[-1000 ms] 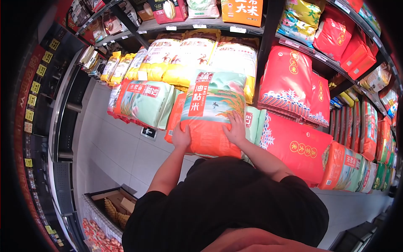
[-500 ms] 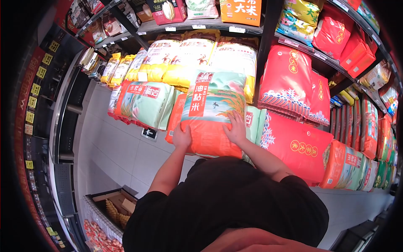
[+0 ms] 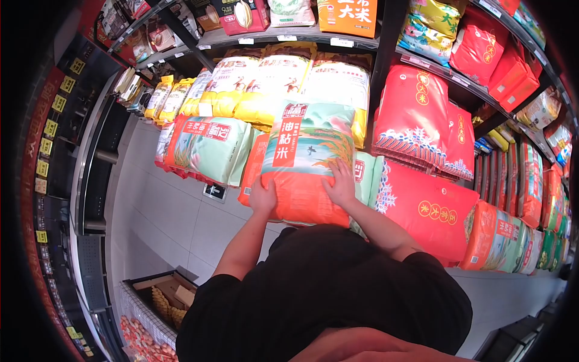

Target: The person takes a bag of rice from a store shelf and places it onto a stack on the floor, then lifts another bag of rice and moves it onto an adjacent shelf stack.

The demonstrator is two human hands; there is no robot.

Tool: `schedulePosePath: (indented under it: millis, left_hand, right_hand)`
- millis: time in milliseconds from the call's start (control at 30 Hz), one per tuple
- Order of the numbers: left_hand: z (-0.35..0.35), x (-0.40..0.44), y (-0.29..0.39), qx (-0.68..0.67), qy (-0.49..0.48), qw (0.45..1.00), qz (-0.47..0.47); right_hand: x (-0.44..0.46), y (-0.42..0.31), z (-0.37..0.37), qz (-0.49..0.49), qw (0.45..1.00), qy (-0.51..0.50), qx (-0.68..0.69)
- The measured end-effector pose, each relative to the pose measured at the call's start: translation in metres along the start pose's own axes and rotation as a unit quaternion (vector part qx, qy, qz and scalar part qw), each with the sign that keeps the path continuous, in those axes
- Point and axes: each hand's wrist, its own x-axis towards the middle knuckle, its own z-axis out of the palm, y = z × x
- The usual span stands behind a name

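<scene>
A large rice bag [image 3: 309,142], orange at the bottom and pale green with a painted landscape above, lies in front of my body on top of other bags. My left hand [image 3: 263,196] grips its lower left edge, some fingers hidden against the side. On the lower right of the same bag lies my right hand [image 3: 341,186], its fingers bent over the plastic. Just left of it, another green and orange rice bag [image 3: 208,148] rests on the pile. A red rice bag [image 3: 428,211] lies to the right of my right forearm.
Yellow and white bags [image 3: 271,81] stand behind the pile. Red bags [image 3: 416,114] are stacked at the right, below a shelf [image 3: 289,38] of packaged goods. A wire basket [image 3: 142,301] with a carton stands at lower left on the tiled floor [image 3: 163,223]. Further left runs a dark counter [image 3: 96,169].
Almost nothing differs. Both hands stay on the rice bag, and the whole view has shifted by a few pixels.
</scene>
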Motion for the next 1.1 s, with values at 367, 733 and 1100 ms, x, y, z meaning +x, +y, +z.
schedulePosePath:
  millis: [367,733,1100]
  left_hand:
    - [-0.0025,0.0,-0.0016,-0.002,0.0,1.0,0.008]
    - [-0.001,-0.0011,-0.0025,-0.022,0.01,1.0,0.015]
    - [-0.0019,-0.002,0.002,-0.027,0.007,1.0,-0.008]
  right_hand:
    - [-0.0006,0.0008,0.0054,-0.006,1.0,0.008,0.002]
    - [0.0003,0.0001,0.0043,-0.004,1.0,0.004,0.004]
    - [-0.0015,0.0016,0.0037,-0.014,1.0,0.007,0.0]
